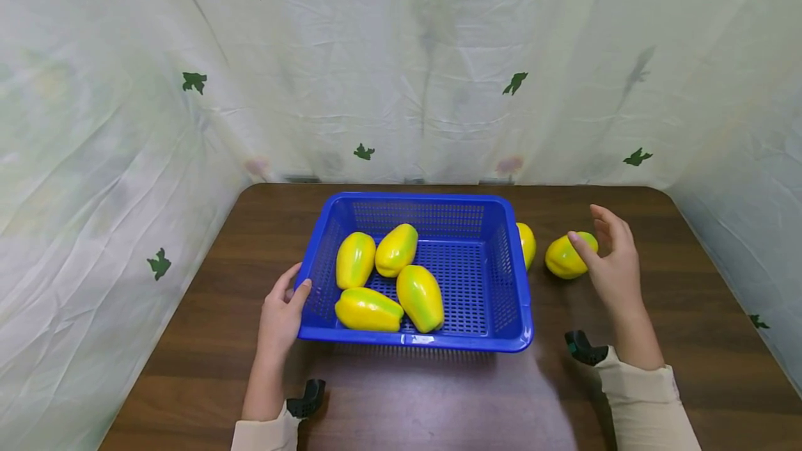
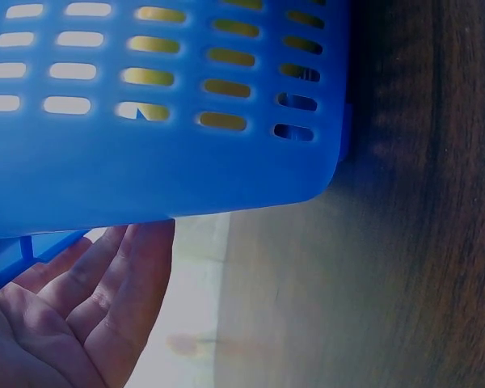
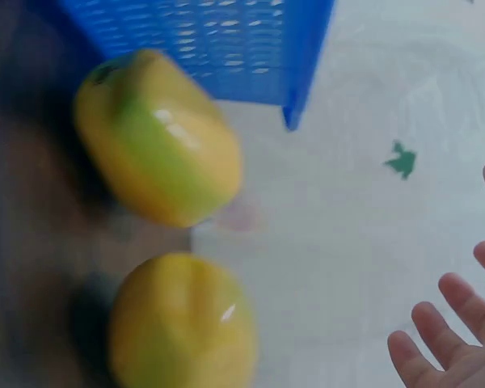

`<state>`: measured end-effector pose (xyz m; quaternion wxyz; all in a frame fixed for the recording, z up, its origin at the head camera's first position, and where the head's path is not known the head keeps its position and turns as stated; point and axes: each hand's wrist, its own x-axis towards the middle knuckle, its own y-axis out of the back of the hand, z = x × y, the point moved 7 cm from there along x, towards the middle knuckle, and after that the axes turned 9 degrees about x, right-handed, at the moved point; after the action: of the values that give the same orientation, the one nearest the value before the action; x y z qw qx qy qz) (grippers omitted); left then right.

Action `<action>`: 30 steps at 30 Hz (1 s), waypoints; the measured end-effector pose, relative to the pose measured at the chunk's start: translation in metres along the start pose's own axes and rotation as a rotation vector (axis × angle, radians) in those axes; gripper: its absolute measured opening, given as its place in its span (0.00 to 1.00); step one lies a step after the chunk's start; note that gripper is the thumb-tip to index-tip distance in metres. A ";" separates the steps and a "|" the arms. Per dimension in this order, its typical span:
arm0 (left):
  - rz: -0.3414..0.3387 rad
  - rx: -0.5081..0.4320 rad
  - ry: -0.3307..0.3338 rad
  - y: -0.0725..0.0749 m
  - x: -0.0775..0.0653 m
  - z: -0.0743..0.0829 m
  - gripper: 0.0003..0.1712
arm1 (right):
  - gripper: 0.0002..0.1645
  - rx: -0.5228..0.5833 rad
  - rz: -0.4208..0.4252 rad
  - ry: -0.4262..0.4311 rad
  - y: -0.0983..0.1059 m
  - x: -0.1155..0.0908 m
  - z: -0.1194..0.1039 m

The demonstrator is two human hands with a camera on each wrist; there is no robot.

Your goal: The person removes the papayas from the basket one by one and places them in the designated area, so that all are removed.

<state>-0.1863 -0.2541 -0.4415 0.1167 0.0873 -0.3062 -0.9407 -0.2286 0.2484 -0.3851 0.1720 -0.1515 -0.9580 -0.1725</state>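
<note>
A blue plastic basket (image 1: 416, 342) with slotted walls stands on the table, several glossy yellow-green fruits (image 1: 355, 261) lying in its left half. My left hand (image 1: 280, 315) holds the basket's left rim, thumb over the edge and fingers outside; the left wrist view shows those fingers (image 2: 117, 291) under the rim. To the right of the basket lies one fruit (image 1: 567, 257), partly behind my right hand (image 1: 615, 266), whose fingers are spread with nothing in them. Another fruit (image 1: 528, 245) sits against the basket's right side, partly hidden by it in the head view.
The brown wooden table (image 1: 213, 339) carries everything. Behind it and at both sides hangs a pale curtain (image 1: 401, 75) with green leaf prints. A black wrist device (image 1: 307, 399) is on the left arm, another black device (image 1: 585, 348) on the right.
</note>
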 end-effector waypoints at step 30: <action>0.003 -0.022 0.000 -0.001 0.002 -0.003 0.29 | 0.33 0.152 -0.319 0.312 -0.103 0.018 -0.099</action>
<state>-0.1882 -0.2555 -0.4443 0.1190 0.0854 -0.2961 -0.9439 -0.2533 0.1224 -0.3199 0.2996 0.0438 -0.9418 -0.1463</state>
